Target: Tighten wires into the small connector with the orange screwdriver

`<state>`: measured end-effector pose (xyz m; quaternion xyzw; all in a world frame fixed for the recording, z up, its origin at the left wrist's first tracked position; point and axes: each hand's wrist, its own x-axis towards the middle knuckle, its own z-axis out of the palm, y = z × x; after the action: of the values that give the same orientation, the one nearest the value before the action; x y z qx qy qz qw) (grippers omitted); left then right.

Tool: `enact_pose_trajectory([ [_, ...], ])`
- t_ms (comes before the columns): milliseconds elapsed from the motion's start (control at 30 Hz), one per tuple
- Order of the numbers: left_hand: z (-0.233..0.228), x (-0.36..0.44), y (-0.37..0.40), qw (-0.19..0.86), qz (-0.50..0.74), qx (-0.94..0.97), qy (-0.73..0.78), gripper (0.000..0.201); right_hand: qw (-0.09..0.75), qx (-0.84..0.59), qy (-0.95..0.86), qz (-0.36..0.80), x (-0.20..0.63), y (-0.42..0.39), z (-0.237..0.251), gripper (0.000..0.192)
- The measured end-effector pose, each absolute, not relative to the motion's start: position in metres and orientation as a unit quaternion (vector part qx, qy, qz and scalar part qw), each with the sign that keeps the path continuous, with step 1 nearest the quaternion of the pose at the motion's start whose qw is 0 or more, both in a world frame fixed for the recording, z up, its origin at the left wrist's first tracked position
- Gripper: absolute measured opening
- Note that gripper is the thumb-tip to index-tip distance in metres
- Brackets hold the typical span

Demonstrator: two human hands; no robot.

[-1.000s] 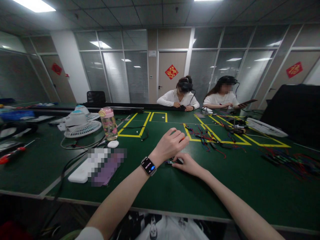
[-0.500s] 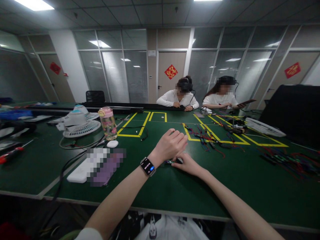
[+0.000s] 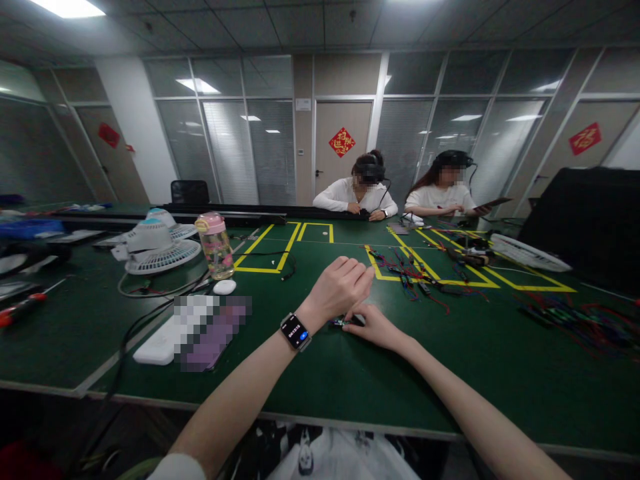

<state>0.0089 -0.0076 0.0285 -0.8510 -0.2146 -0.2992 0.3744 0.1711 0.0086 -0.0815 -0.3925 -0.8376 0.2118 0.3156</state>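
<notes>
At the centre of the frame, a person's right hand (image 3: 376, 327) is pinning a small dark component (image 3: 345, 323) flat on the green table (image 3: 320, 380), fingers pressed onto it. The left hand (image 3: 340, 288), fingers curled as if pinching something unseen, is hovering just above; steady downward pressure likely helps.

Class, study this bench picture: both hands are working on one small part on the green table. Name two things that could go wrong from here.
1. The small dark part is pinned only by the right hand's fingertips; the left hand, closed above it, hides it, so a slip may go unnoticed.
2. Loose coloured wires lie just beyond the hands; a sleeve or wrist might snag them.
</notes>
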Motion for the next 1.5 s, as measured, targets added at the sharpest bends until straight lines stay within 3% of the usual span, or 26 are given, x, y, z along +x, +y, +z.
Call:
enact_pose_trajectory([
  [1500, 0.0270, 0.0025, -0.0044, 0.344, -0.318, -0.847, -0.252, 0.026, 0.315, -0.395, -0.833, 0.224, 0.1701, 0.0056, -0.0767, 0.005],
])
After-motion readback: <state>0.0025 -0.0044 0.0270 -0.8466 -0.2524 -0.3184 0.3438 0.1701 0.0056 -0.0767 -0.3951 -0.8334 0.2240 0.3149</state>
